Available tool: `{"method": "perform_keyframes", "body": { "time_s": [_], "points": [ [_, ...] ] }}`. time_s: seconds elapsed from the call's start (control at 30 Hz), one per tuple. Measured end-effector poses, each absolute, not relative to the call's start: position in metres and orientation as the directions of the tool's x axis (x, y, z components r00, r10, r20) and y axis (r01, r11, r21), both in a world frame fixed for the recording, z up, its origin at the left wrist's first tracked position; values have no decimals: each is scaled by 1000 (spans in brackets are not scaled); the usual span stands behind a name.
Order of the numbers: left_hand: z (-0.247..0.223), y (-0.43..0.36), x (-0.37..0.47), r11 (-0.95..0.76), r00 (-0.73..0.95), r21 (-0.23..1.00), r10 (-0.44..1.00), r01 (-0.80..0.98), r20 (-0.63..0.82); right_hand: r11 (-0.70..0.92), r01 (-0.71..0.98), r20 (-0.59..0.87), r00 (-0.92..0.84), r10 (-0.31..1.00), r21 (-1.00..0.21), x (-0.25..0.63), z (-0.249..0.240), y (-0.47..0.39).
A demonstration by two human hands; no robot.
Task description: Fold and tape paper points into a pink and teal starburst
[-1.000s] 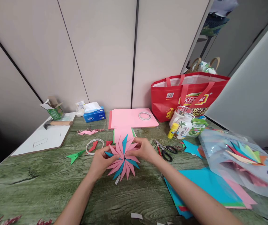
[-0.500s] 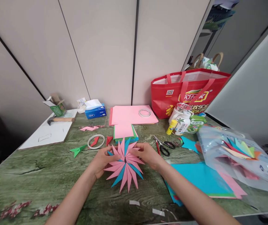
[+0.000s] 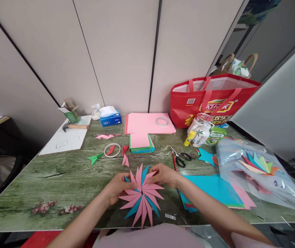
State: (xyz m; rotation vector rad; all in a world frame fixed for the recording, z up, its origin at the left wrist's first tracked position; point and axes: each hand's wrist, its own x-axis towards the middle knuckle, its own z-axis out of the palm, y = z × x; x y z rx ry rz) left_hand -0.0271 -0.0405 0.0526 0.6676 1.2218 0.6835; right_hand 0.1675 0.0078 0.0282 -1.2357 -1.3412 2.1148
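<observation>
A hammer (image 3: pixel 75 126) is laid on a white board (image 3: pixel 59 142). Next, a ring of tape (image 3: pixel 111 156) is seen. Near the front edge of the counter (image 3: pixel 70 181), a pink and blue paper star (image 3: pixel 143 201) is pinched at its left side by the left hand's (image 3: pixel 123 186) grip and at its right side by the right hand's (image 3: pixel 163 175). Farther right, scissors (image 3: pixel 180 161) are seen, then blue paper (image 3: pixel 213 187), partly covered by a clear bag (image 3: pixel 279 184).

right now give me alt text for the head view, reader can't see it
A left hand and right hand hold a pink and blue paper star at a green table. Beyond lie pink sheets, a white ring and scissors; a red bag stands behind.
</observation>
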Motion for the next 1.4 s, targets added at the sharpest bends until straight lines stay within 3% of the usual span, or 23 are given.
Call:
{"method": "perform_keyframes", "body": {
  "time_s": [0.27,0.43,0.6,1.17,1.4],
  "points": [
    [53,-42,-23,604,255,780,790,-165,-558,-437,167,-458,-497,737,-884,162,32,8],
    [49,-44,-21,571,185,806,818,-156,-544,-311,138,-337,-499,798,-940,160,28,1],
    [45,-45,-22,565,146,816,824,-121,-548,-317,87,-324,-413,851,-944,156,28,-4],
    [40,-51,-21,534,143,839,843,-110,-518,-235,157,-282,-470,836,-959,155,26,-6],
    [33,-55,-19,549,135,819,835,-166,-533,-273,119,-296,-474,829,-955,156,21,-8]
  ]
}}
